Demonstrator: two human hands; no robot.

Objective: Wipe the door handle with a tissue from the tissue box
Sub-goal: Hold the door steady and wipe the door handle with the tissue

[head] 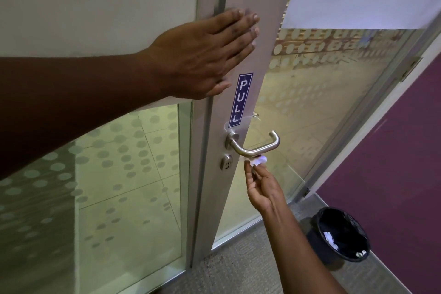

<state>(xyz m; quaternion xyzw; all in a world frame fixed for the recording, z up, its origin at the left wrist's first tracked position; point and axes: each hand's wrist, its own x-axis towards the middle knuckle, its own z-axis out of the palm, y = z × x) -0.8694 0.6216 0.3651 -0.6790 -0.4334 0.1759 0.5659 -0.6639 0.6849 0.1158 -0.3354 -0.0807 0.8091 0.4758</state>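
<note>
A brushed-metal lever door handle [256, 147] sticks out from the pale frame of a glass door [248, 38], below a blue PULL sticker [240, 100]. My right hand [261, 190] reaches up from below and pinches a small crumpled white tissue [258, 160] against the underside of the handle's bar. My left hand [202, 55] lies flat with fingers together on the door frame above the sticker, holding nothing. The tissue box is not in view.
A round keyhole [226, 162] sits under the handle. A black-lined waste bin [341, 236] with some white scraps stands on the grey carpet at lower right, by a purple wall [393, 162]. Frosted dotted glass panels flank the door.
</note>
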